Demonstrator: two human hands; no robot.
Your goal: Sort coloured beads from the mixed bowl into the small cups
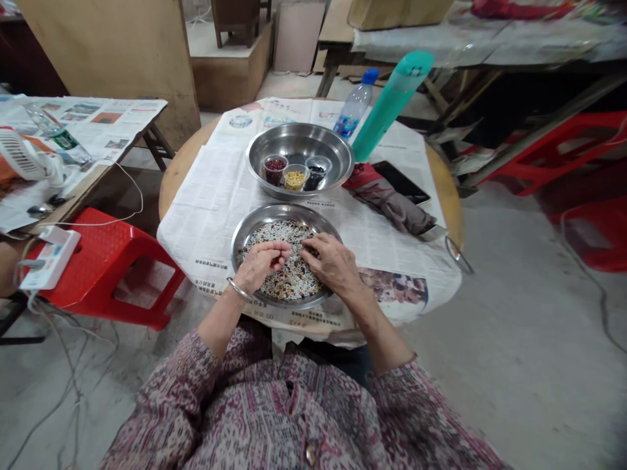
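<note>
A steel plate [240,236] near the table's front edge holds a flat layer of mixed beans [294,274], white, dark and red. My left hand [258,264] rests on the beans at the plate's left side, fingers curled with some beans under them. My right hand [332,261] lies on the beans at the right, its fingertips pinching at beans near the plate's middle. Behind the plate stands a steel bowl [337,151] holding three small cups: red beans [275,168], yellow beans [294,179] and black beans [317,172].
Newspaper [210,196] covers the round table. A water bottle [354,104], a teal bottle [390,103], a phone [400,181] and a folded cloth [392,205] lie at the back right. Red stools stand left [105,261] and right [553,153]. A power strip [49,258] lies left.
</note>
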